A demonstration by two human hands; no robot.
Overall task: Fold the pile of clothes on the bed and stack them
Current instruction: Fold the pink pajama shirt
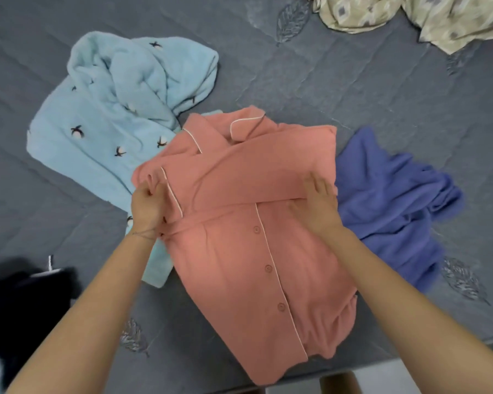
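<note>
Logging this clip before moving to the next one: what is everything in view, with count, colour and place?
pink shirt: 1, salmon with white piping, centre, partly folded
fleece garment: 1, light blue with dark motifs, left of the pink shirt
blue garment: 1, violet-blue, crumpled, right of the pink shirt
patterned cloth: 1 heap, beige, top right
dark garment: 1, black or navy, bottom left
bed cover: 1, grey quilted, under everything
left hand: 1, fingers pinch the pink shirt's left edge
right hand: 1, flat on the pink shirt's folded sleeve
</note>
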